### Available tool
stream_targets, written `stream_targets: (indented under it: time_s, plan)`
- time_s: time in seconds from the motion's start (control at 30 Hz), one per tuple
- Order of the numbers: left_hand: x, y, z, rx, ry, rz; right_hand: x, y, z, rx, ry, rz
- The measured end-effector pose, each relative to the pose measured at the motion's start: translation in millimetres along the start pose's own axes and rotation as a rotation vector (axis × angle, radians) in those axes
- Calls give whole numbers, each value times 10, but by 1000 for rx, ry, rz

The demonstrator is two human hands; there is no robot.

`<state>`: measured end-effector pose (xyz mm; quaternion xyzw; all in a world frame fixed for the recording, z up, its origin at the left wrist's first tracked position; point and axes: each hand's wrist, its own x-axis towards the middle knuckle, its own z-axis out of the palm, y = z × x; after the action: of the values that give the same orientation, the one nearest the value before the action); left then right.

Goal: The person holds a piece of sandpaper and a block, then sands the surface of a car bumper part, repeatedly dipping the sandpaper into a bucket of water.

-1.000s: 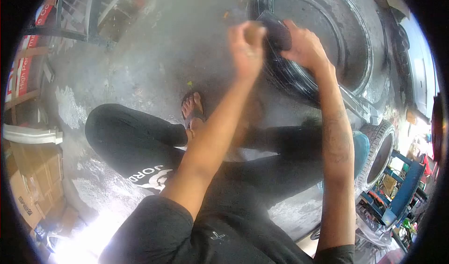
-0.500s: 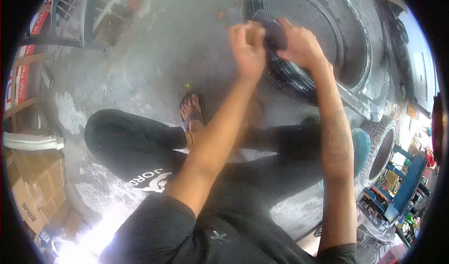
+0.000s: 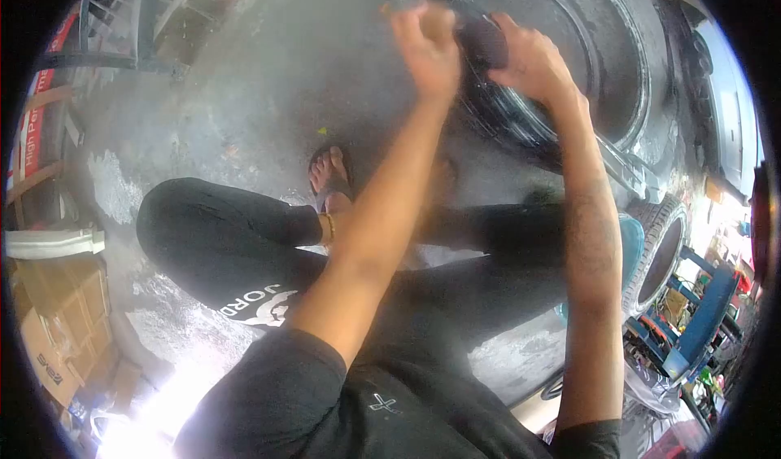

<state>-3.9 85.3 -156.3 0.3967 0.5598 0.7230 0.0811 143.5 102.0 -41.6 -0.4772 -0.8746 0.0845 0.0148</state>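
Above the left edge of the lying tyre (image 3: 504, 123), as seen from the wearer's head, the two hands work close together. The right hand (image 3: 533, 62) is clamped on a dark piece (image 3: 486, 42), thumb on the near side and fingers at the far side, so the piece hangs over that tyre edge and hides a stretch of it. The left hand (image 3: 429, 52), just left of the tyre, is curled around a small brownish object (image 3: 438, 24); both are blurred, and I cannot tell whether the object touches the dark piece.

The right forearm crosses the near side of the tyre and blocks part of it from view. By the tyre's near right edge lies a metal bar (image 3: 622, 166), partly behind that arm. Nearer the wearer than the tyre, on its right, stands a second tyre (image 3: 656, 260), with a teal thing (image 3: 632, 251) just beside it and blue metalwork (image 3: 701, 321) farther out. Left of the tyre and nearer the wearer is a sandalled foot (image 3: 329, 174) on the grey floor (image 3: 236, 93). Well left of the tyre are a dark frame (image 3: 114, 15), a white strip (image 3: 57, 244) and cardboard boxes (image 3: 65, 296).
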Motion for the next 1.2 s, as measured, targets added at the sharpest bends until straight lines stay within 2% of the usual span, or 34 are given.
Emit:
stream_targets:
  time_s: [0.03, 0.1, 0.13, 0.17, 0.23, 0.27, 0.3, 0.37, 0.5, 0.63, 0.7, 0.77, 0.8, 0.9, 0.97, 1.03, 1.1, 1.2]
  plan:
    - [-17, 54, -31, -8, 11, 11, 65, 32, -11, -3, 19, -33]
    - [-58, 71, -116, 8, -113, 73, 120, 21, 2, -21, 36, -10]
    - [23, 26, -106, -22, -174, -73, 92, -1, -14, -9, 32, -16]
    - [69, 4, -73, -14, -181, -86, 83, -25, -21, 3, 27, -28]
    - [128, 8, -1, -27, -59, -44, 32, -32, 10, -14, -14, 42]
    - [56, 68, -99, -18, -100, 54, 40, -14, 48, -23, 8, 20]
    - [73, 76, -78, -25, -92, 72, 90, -10, 17, -35, 35, -3]
    - [-6, 68, -122, 16, -153, 56, 130, 13, -17, -23, 43, 2]
    - [110, 32, -40, 6, -98, -43, 12, -63, -10, 3, 30, 0]
    - [36, 68, -127, 1, -169, 34, 83, -47, -46, -37, 6, 19]
    - [235, -128, -127, -9, -191, -16, 98, -62, 4, -9, -10, 13]
    - [433, -222, -106, 15, -165, -322, 61, -66, -44, -5, 1, 2]
    - [396, -214, -179, 109, -113, -178, 70, -72, -56, -14, 5, 5]
    - [91, 129, -389, -24, -210, -75, 71, -75, -94, 6, -7, 16]
    - [61, 117, -297, 21, -288, -61, 64, -122, -107, -5, -35, 56]
    - [161, 54, -112, 94, -213, 26, 59, -87, -16, -3, -20, 33]
    - [38, 101, -128, 52, -166, 33, 73, -36, -32, -17, 20, -8]
    - [10, 159, -235, 31, -289, 15, 78, -76, -69, -31, 6, 22]
